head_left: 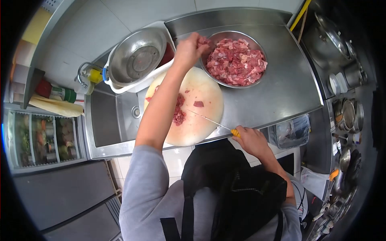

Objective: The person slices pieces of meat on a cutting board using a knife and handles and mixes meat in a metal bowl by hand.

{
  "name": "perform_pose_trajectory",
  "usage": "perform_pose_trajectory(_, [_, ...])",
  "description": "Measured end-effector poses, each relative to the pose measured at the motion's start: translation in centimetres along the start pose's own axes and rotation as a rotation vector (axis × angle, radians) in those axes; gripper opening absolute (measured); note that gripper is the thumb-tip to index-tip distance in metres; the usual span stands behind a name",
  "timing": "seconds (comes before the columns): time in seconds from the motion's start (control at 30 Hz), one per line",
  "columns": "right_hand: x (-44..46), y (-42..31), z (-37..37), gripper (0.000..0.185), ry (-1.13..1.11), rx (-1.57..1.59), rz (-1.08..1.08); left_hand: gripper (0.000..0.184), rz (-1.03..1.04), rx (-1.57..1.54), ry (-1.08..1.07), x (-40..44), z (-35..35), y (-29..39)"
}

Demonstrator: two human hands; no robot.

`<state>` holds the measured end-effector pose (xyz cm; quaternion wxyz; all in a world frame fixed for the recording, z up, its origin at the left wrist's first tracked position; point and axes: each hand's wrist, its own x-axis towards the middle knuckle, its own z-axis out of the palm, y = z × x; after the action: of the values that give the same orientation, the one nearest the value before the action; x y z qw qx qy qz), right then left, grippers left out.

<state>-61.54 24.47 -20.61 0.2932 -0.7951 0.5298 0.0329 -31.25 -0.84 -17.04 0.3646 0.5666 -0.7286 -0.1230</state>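
Most red meat (236,62) in metal bowl (230,35); small bits (179,115) on round board (206,88). Your left hand (189,48) by bowl's left edge, fingers bent (cannot tell if they pinch anything). Your right hand (251,141) grips knife (215,122) by yellow handle (235,133), blade tip over board.

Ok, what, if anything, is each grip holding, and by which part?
Right grip: the knife, by its yellow handle. Left grip: seemingly a piece of meat, but which part is held cannot be told.
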Motion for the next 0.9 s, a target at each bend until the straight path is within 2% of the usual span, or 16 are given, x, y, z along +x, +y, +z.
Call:
perform_pose_trajectory(0.13, [-1.7, 2.4, 0.2, 0.036, 0.058, 0.096, 0.003, 0.035, -0.017, 0.325, -0.324, -1.3, 3.8, -4.4])
perform_pose_trajectory(0.17, [-2.5, 3.0, -0.1, 0.036, 0.081, 0.143, 0.015, 0.033, 0.029, 0.25, -0.281, -2.9, 2.3, -3.1])
perform_pose_trajectory(0.23, [-4.0, 4.8, -0.4, 0.036, 0.149, 0.245, -0.006, 0.034, -0.037, 0.235, -0.237, -6.9, 0.7, -2.2])
perform_pose_trajectory(0.27, [-5.4, 6.3, -0.5, 0.037, 0.137, 0.307, 0.043, 0.034, -0.187, 0.122, -0.295, -9.7, 0.5, -1.2])
perform_pose_trajectory(0.3, [-5.6, 7.5, -0.8, 0.037, 0.123, 0.366, 0.064, 0.034, 0.21, 0.129, -0.153, -16.4, 1.8, -1.2])
perform_pose_trajectory(0.33, [-5.9, 8.1, -1.1, 0.037, 0.119, 0.368, 0.04, 0.033, 0.096, -0.068, -0.326, -19.3, 3.3, -1.8])
perform_pose_trajectory(0.37, [-6.2, 8.5, -1.2, 0.038, 0.134, 0.369, 0.088, 0.029, 0.097, 0.128, -0.23, -22.6, 4.2, 0.1])
perform_pose_trajectory(0.4, [-6.1, 8.7, -1.4, 0.038, 0.151, 0.369, 0.14, 0.025, -0.011, 0.131, -0.155, -23.9, 5.1, 0.6])
perform_pose_trajectory(0.47, [-5.4, 8.9, -2.0, 0.039, 0.166, 0.368, 0.125, 0.021, -0.067, 0.069, -0.103, -24.5, 4.0, 0.1])
perform_pose_trajectory(0.6, [-4.1, 8.8, -3.7, 0.04, 0.199, 0.299, 0.06, 0.021, -0.053, 0.18, 0.198, -22.9, -1.6, -0.5])
perform_pose_trajectory(0.67, [-3.6, 9.0, -3.7, 0.041, 0.216, 0.316, 0.045, 0.039, -0.198, 0.388, 0.133, -22.8, -3.9, -0.9])
perform_pose_trajectory(0.7, [-3.5, 9.0, -3.7, 0.041, 0.225, 0.337, 0.023, 0.039, -0.196, 0.386, 0.136, -23.5, -3.0, -1.6])
perform_pose_trajectory(0.77, [-3.7, 8.9, -3.7, 0.042, 0.212, 0.323, 0.046, 0.065, -0.096, 0.485, 0.074, -25.7, -0.6, -4.2])
perform_pose_trajectory(0.8, [-3.8, 8.9, -3.7, 0.042, 0.199, 0.313, 0.072, 0.065, -0.091, 0.485, 0.075, -26.0, -0.2, -4.3])
perform_pose_trajectory(0.87, [-4.0, 9.7, -3.2, 0.041, 0.199, 0.322, 0.071, 0.081, -0.216, 0.504, -0.025, -26.8, 0.5, -4.4])
perform_pose_trajectory(0.9, [-4.3, 10.1, -3.0, 0.041, 0.193, 0.324, 0.064, 0.08, -0.23, 0.476, -0.021, -27.1, 0.9, -4.5])
